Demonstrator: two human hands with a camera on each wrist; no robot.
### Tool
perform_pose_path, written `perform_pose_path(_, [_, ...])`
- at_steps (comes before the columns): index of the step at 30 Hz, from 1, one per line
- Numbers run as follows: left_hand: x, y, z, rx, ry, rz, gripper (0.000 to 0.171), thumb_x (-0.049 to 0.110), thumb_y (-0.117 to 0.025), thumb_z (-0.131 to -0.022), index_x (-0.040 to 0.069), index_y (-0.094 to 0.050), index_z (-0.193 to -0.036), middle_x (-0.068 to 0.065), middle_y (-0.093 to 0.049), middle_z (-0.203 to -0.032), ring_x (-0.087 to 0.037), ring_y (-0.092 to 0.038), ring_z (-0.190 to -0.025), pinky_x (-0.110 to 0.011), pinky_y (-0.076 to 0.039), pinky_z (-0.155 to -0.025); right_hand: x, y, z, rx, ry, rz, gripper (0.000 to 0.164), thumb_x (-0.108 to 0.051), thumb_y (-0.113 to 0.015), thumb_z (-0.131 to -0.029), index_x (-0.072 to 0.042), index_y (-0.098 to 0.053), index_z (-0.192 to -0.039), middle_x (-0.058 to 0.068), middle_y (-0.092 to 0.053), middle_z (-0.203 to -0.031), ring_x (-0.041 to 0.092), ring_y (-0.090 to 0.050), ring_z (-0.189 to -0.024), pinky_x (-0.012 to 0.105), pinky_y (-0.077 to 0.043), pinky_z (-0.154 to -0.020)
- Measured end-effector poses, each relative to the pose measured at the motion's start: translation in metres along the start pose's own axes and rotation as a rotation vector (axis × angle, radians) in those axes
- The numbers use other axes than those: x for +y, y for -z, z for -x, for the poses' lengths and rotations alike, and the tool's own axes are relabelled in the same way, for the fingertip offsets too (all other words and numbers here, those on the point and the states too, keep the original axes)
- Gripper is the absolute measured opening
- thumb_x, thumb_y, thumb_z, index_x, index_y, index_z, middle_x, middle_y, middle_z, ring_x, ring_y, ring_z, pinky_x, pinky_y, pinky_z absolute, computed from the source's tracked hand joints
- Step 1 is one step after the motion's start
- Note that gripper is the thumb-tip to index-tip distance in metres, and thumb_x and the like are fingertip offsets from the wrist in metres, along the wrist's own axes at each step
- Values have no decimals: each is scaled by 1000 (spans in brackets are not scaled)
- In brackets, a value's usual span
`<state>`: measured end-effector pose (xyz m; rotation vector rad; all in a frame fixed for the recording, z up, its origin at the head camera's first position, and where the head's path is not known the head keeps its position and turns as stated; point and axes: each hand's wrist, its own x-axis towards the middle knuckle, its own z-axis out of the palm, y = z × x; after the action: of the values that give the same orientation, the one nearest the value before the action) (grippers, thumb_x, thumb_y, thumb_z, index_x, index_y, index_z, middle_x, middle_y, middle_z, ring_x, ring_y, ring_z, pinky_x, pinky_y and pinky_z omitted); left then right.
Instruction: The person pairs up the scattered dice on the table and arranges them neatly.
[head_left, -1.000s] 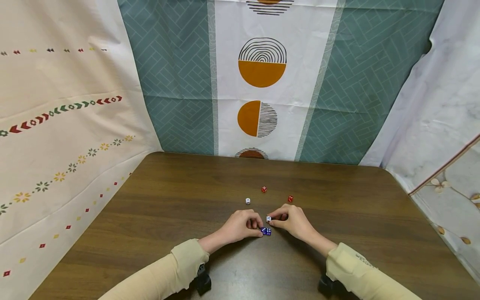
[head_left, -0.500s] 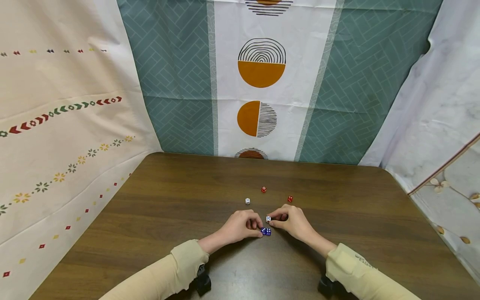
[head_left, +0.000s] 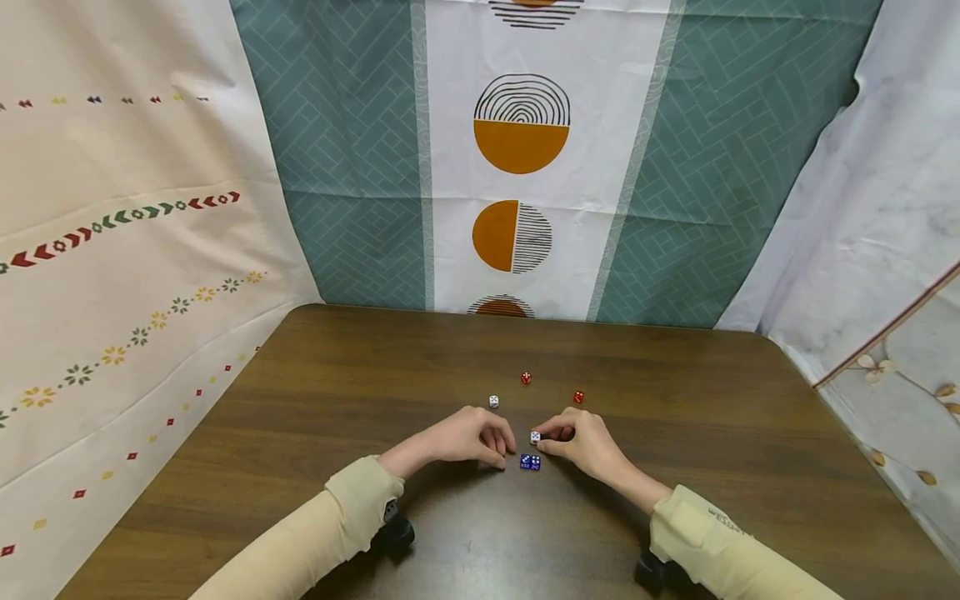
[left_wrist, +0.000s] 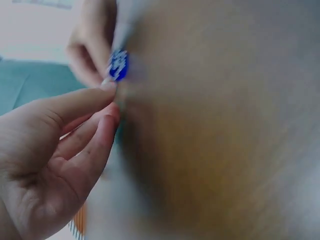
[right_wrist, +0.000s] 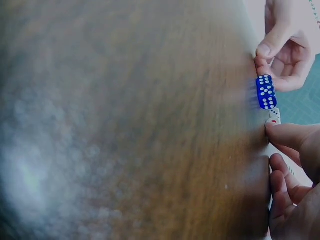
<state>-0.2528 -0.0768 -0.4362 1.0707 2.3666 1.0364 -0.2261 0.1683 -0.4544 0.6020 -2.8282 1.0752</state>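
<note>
Two blue dice [head_left: 530, 462] with white pips lie side by side on the wooden table, faces together. Just left of them is my left hand [head_left: 467, 437], fingers loosely bent, with nothing between thumb and fingertips. Behind the blue pair my right hand [head_left: 585, 439] pinches a white die [head_left: 535, 437] between thumb and index finger, low over the tabletop. From the right wrist view, the held white die [right_wrist: 274, 116] shows right beside the blue dice [right_wrist: 266, 92], partly covered by the thumb. The left wrist view has the blue dice [left_wrist: 118, 65] past the left fingertips.
Another white die [head_left: 493, 402] lies beyond my left hand. Two red dice stand farther back, one red die [head_left: 526, 378] near the middle and another red die [head_left: 578, 397] behind my right hand. Patterned cloth [head_left: 352, 167] hangs around the table [head_left: 375, 358].
My left hand has let go of the blue dice and drawn back a little to the left. The right hand keeps its pinch on the white die, nearly still.
</note>
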Motion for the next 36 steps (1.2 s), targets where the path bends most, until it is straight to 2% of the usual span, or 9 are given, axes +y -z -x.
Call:
perform_pose_path(2, [-3,11,-2,-11,7,2,15,12,-76,-86,11,-73,-101,1,-73,-84,-2,-64,-72,-19,-53,-69,0,0,0,1,-2,0,14,-21,-81,-81,-22,-80,-95,-7,-63,-79,2,-52,-72,19,-44,-65])
perform_pose_path(3, [-6,16,-2,8,11,-4,15,13,-76,-87,11,-73,-101,1,-73,-84,-3,-64,-73,-20,-53,-71,0,0,0,2,-1,2,14,-21,-81,-81,-22,-80,-95,-7,-63,-79,2,-52,-72,19,-44,-65])
perform_pose_path(6, [-14,27,-6,125,26,-10,16,13,-76,-87,10,-72,-102,0,-71,-85,-5,-63,-74,-22,-52,-72,0,0,0,4,3,7,14,-20,-81,-81,-22,-80,-95,-7,-62,-78,2,-52,-72,19,-43,-65])
perform_pose_path(9, [-24,32,-10,261,67,-2,21,12,-78,-84,10,-70,-104,-3,-68,-88,-8,-59,-75,-22,-50,-71,0,0,-1,3,2,9,14,-20,-81,-81,-22,-80,-94,-7,-61,-78,2,-51,-72,19,-43,-65])
perform_pose_path(11, [-30,32,-12,324,100,1,25,12,-79,-83,10,-70,-105,-5,-66,-91,-9,-58,-76,-23,-49,-71,0,0,-1,1,-1,8,14,-21,-81,-81,-22,-80,-94,-7,-61,-78,2,-50,-71,20,-43,-64])
perform_pose_path(13, [-34,31,-15,358,127,-10,28,12,-81,-81,10,-69,-106,-7,-65,-92,-10,-57,-77,-23,-48,-71,0,1,-1,1,-3,7,14,-21,-81,-81,-22,-80,-95,-7,-61,-78,1,-50,-71,20,-42,-64])
perform_pose_path(20, [-43,22,-23,374,169,-29,24,11,-83,-78,8,-70,-98,-7,-67,-89,-9,-58,-75,-20,-49,-67,0,1,-1,-2,-8,4,14,-21,-81,-81,-23,-80,-95,-8,-61,-77,1,-50,-71,19,-42,-64])
perform_pose_path(28, [-42,19,-25,394,142,-43,12,11,-81,-80,9,-73,-89,-7,-69,-83,-8,-55,-69,-20,-46,-61,1,0,-1,-2,-9,10,14,-21,-81,-81,-24,-80,-95,-8,-61,-77,1,-49,-71,20,-42,-64])
perform_pose_path(36, [-38,16,-25,387,128,-96,9,11,-80,-82,11,-73,-88,-4,-66,-85,-10,-55,-78,-21,-45,-66,1,0,-1,0,-8,11,15,-21,-81,-81,-24,-80,-96,-8,-60,-77,1,-49,-71,20,-42,-63])
